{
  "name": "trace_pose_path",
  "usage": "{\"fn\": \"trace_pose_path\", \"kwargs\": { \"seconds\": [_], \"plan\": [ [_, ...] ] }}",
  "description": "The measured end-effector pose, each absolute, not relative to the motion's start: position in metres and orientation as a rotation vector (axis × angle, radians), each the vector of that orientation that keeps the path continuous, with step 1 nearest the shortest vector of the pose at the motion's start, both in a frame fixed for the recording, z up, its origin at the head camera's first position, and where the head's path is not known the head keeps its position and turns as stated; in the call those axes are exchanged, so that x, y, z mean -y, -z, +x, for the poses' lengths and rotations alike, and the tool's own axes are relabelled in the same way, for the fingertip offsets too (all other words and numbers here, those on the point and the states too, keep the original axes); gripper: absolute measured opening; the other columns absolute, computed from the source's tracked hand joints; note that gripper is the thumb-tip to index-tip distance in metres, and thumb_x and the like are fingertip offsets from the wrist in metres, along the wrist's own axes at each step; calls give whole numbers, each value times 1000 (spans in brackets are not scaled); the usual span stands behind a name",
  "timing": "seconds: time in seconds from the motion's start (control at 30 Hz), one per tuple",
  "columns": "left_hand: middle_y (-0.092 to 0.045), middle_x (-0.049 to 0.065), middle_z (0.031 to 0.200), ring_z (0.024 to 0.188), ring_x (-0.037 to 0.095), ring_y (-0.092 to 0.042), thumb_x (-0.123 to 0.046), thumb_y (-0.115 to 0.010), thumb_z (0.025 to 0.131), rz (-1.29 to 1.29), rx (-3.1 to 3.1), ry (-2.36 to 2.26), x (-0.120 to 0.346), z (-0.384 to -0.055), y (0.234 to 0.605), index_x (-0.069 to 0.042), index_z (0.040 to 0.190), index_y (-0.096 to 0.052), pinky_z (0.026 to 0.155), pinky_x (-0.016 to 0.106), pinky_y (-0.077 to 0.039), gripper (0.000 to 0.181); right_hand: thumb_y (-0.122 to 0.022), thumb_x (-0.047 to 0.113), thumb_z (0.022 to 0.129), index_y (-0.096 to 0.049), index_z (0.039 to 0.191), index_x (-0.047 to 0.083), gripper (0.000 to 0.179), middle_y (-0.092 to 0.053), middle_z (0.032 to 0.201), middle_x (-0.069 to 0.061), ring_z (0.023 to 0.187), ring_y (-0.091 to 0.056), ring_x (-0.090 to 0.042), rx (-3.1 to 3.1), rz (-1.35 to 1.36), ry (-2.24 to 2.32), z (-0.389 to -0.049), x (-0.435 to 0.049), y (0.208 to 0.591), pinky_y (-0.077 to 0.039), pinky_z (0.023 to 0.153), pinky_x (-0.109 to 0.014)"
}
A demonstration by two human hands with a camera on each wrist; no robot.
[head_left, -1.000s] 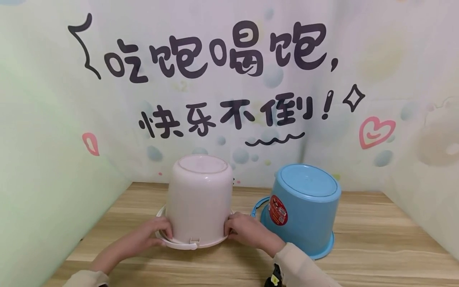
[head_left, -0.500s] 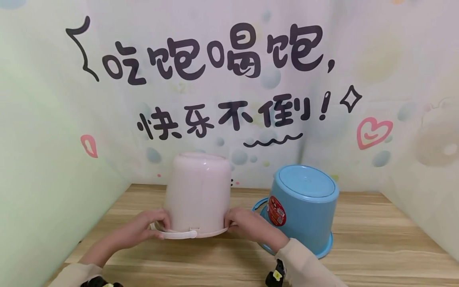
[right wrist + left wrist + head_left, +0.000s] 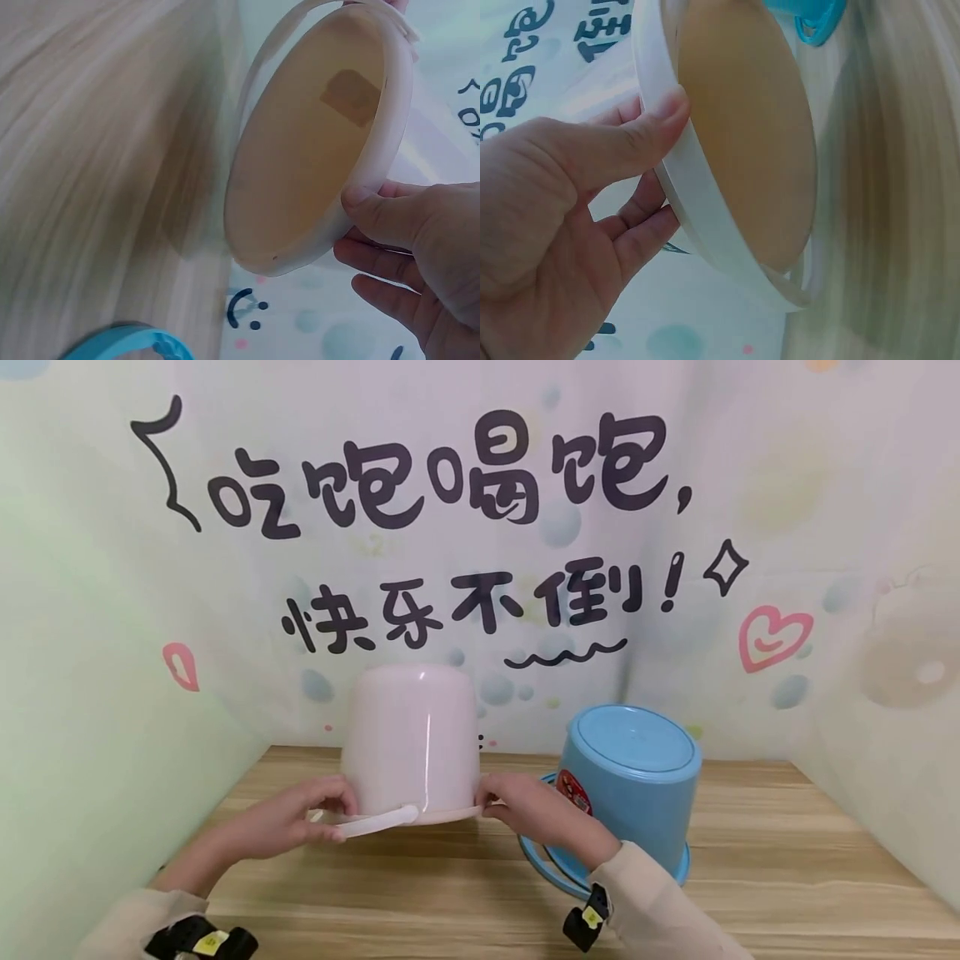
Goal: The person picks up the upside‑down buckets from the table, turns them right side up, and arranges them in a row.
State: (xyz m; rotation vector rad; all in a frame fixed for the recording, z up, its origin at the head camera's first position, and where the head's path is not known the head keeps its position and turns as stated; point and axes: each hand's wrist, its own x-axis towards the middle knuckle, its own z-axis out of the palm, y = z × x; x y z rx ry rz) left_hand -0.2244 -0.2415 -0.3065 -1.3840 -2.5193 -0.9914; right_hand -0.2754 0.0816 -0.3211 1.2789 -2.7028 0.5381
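Note:
A pale pink bucket (image 3: 408, 743) is upside down and raised above the table, its open side tipped toward me. My left hand (image 3: 292, 814) grips the left of its rim together with the white handle (image 3: 378, 821), which lies along the front edge. On the opposite side my right hand (image 3: 532, 810) pinches the rim (image 3: 367, 161), thumb on the lip and fingers outside. The wrist views look up into the hollow inside; a darker patch (image 3: 351, 97) shows on its wall in the right wrist view.
Just right of the right hand, a blue bucket (image 3: 633, 785) with a red label (image 3: 573, 792) stands upside down on the wooden table (image 3: 765, 860). Its blue handle (image 3: 551, 870) loops out to the left. A printed cloth backdrop (image 3: 675, 677) rises behind the table.
Both hands have lifted the pink bucket's rim off the table and tipped its base backward. More of the blue bucket's handle now shows beneath the right arm.

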Motion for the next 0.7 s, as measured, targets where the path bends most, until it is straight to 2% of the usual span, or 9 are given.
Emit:
{"fn": "trace_pose_path", "kwargs": {
  "seconds": [0.23,0.5,0.7],
  "plan": [
    [-52,-4,91,85,13,-52,-5,-65,83,-1405,2468,977,242,-219,287,-14,97,-51,77,26,-46,22,-62,7,86,-60,92,12,9,-61,93,3,89,-57,-10,2650,1281,-492,-269,-83,293,-48,75,-23],
    [-52,0,87,76,14,-50,1,-62,84,-1385,2489,1193,236,-218,268,-12,98,-50,65,26,-45,23,-61,8,88,-58,100,11,12,-60,96,1,82,-54,-11,2672,1173,-503,-268,-87,264,-48,75,-25],
    [-48,6,91,78,17,-47,4,-56,86,-1402,2504,1370,230,-219,257,-8,100,-48,63,28,-44,20,-61,5,87,-58,102,11,16,-62,98,0,85,-57,-11,2655,1146,-547,-270,-91,252,-50,76,-25]
  ]
}}
